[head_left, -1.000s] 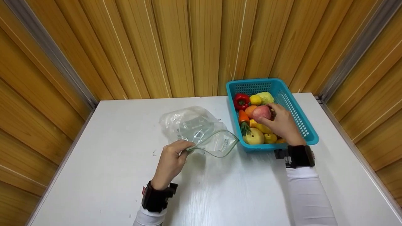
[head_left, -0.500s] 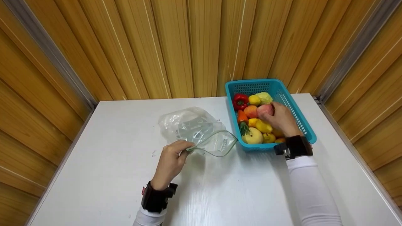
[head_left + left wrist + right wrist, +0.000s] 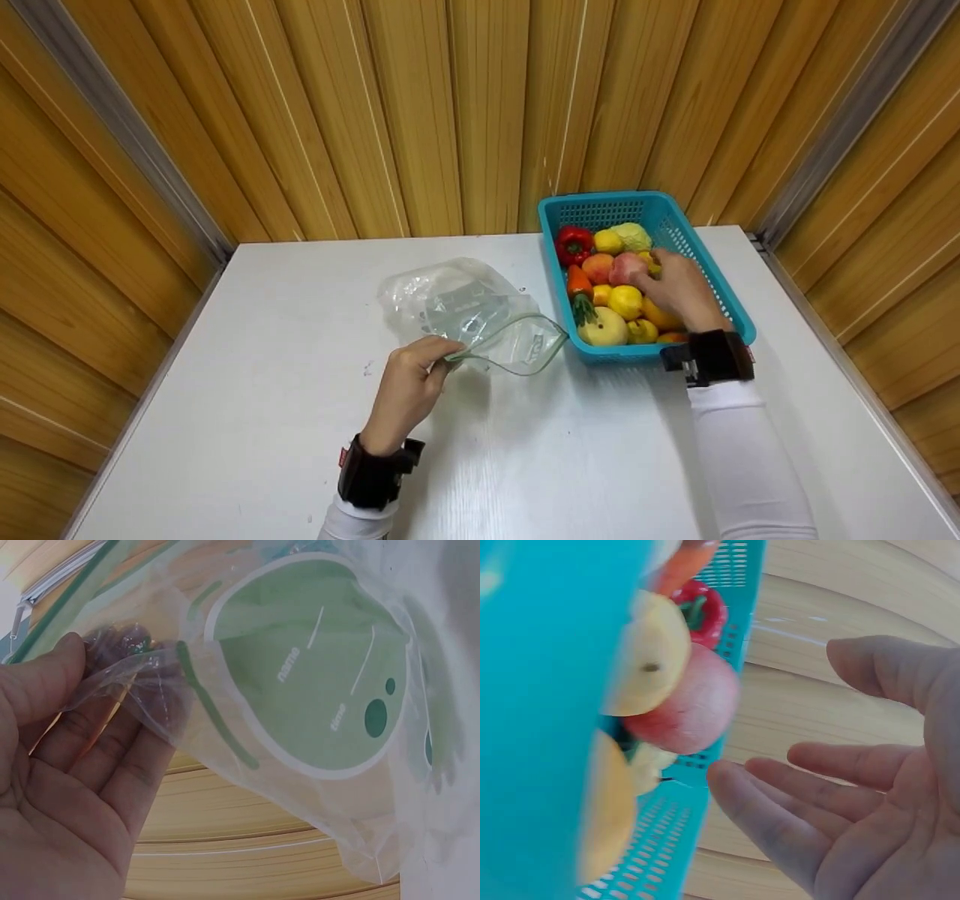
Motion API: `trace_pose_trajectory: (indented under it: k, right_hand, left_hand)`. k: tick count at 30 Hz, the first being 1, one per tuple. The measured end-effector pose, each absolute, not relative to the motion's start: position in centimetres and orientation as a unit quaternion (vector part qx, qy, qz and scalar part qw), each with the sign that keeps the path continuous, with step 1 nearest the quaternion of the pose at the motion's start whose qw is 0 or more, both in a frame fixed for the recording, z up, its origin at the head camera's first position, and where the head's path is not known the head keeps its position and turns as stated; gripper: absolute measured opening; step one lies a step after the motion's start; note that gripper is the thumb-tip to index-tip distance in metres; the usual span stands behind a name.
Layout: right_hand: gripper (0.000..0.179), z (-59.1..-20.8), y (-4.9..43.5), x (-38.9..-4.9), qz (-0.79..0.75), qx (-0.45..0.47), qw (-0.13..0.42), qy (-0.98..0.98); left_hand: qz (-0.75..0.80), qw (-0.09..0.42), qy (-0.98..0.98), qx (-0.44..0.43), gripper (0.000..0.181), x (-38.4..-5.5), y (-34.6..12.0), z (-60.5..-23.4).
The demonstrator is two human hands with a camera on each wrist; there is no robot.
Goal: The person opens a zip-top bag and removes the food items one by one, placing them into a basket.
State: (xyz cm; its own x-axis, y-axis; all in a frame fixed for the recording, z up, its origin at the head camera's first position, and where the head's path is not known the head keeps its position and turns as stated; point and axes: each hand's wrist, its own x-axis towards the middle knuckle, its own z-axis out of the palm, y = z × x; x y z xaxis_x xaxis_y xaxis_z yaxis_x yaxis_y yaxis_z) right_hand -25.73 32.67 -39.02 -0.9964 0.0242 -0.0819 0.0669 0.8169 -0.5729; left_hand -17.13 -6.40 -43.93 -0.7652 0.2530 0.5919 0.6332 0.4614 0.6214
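My left hand (image 3: 409, 379) pinches the green-edged mouth of a clear zip-lock bag (image 3: 465, 300) between thumb and fingers. In the left wrist view the bag (image 3: 202, 697) shows a green printed label (image 3: 315, 667) with "name" and "time" on it. The bag's mouth gapes toward a blue plastic basket (image 3: 600, 198). Over the basket, my right hand (image 3: 682, 289) is beside a pink peach (image 3: 624, 268) lying among the other produce. The right wrist view has the thumb and fingers spread, with a gap between them and the peach (image 3: 697, 701).
Also in the basket are a red bell pepper (image 3: 574, 244), a carrot (image 3: 578, 280), a cabbage (image 3: 632, 236), lemons (image 3: 625, 301) and a pale round fruit (image 3: 604, 327). The white table (image 3: 225, 390) is enclosed by wood-patterned walls (image 3: 487, 112).
My right hand has lowered the peach, shifted it slightly right among the produce and let go of it. My left hand keeps its pinch on the bag and has not moved.
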Motion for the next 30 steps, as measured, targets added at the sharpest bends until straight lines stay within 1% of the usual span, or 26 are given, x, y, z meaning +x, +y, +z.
trace_pose_trajectory:
  k: [5, 9, 12, 15, 18, 22, 26, 30]
  right_hand:
    - [0.061, -37.8, 31.3, -24.0, -0.309, -0.006, -0.04, 0.95]
    - [0.056, -37.2, 29.9, -22.2, -0.311, -0.017, -0.115, 0.943]
    - [0.051, -37.6, 28.8, -20.8, -0.318, -0.028, -0.175, 0.931]
    - [0.049, -38.5, 27.8, -19.7, -0.331, -0.042, -0.214, 0.918]
    - [0.05, -39.7, 26.8, -18.6, -0.344, -0.05, -0.218, 0.912]
    - [0.048, -41.3, 25.5, -17.7, -0.351, -0.057, -0.202, 0.912]
    - [0.043, -42.4, 24.9, -17.2, -0.356, -0.068, -0.199, 0.91]
    - [0.044, -42.9, 24.5, -17.2, -0.359, -0.076, -0.197, 0.909]
  left_hand:
    - [-0.441, 0.215, -0.829, -0.269, 0.02, -17.1, -6.4, -43.9]
    - [-0.442, 0.208, -0.83, -0.269, 0.019, -17.1, -6.4, -43.9]
    - [-0.447, 0.203, -0.829, -0.268, 0.02, -17.1, -6.4, -44.0]
    - [-0.447, 0.2, -0.83, -0.268, 0.021, -17.1, -6.4, -44.0]
    - [-0.442, 0.198, -0.832, -0.271, 0.02, -17.2, -6.5, -44.1]
    - [-0.435, 0.193, -0.839, -0.264, 0.022, -17.4, -6.8, -44.3]
    - [-0.431, 0.182, -0.848, -0.249, 0.026, -17.9, -7.0, -44.6]
    - [-0.422, 0.181, -0.859, -0.226, 0.029, -18.5, -7.4, -45.2]
